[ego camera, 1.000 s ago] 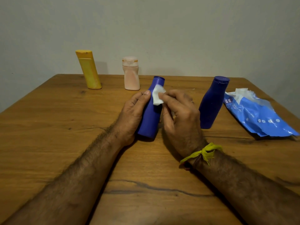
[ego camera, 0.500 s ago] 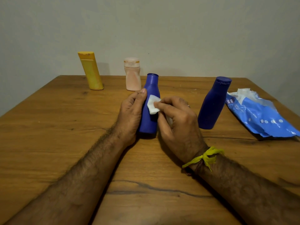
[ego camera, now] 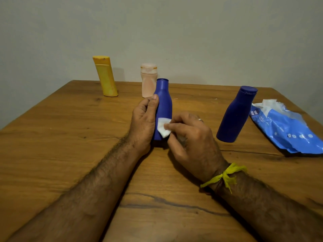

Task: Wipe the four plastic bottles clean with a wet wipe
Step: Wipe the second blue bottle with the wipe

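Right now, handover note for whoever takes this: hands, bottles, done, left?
Left hand grips the near blue bottle, upright on the table.
Right hand pinches the wet wipe against that bottle's lower body.
Second blue bottle stands to the right, beside the wipe pack. Yellow bottle and pink bottle stand at the far edge.
Done: cannot tell which are clean. Left: finish this one, then any unwiped.

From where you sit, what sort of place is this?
Probably a plain room at home, though I can't be sure: a wooden table pushed against a bare wall, toiletry-style bottles such as the yellow bottle, and a blue wipes pack.
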